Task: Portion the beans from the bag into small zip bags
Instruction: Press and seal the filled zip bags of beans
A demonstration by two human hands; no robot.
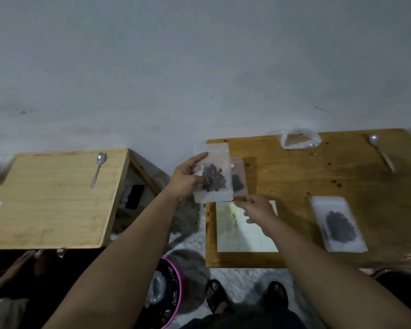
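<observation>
We hold a small zip bag (212, 179) with dark beans (214, 180) in our left hand (185, 180), thumb on the front and fingers curled behind. The bag stands tall, zip end up and away from us, over the left edge of the brown table (294, 181). Just behind it is a second zip bag (239, 181), and our right hand (256, 208) seems to pinch its bottom edge. So both hands are full. We think the next move is to lay these bags down to the right, near the filled bag (339, 225) lying flat there. A paper sheet (247, 233), a spoon (381, 154) and a clear bag (299, 138) are on that table too. Another table (52, 198) stands to the left, a pink basket (173, 293) sits on the floor between them, and a grey wall (199, 67) is behind
</observation>
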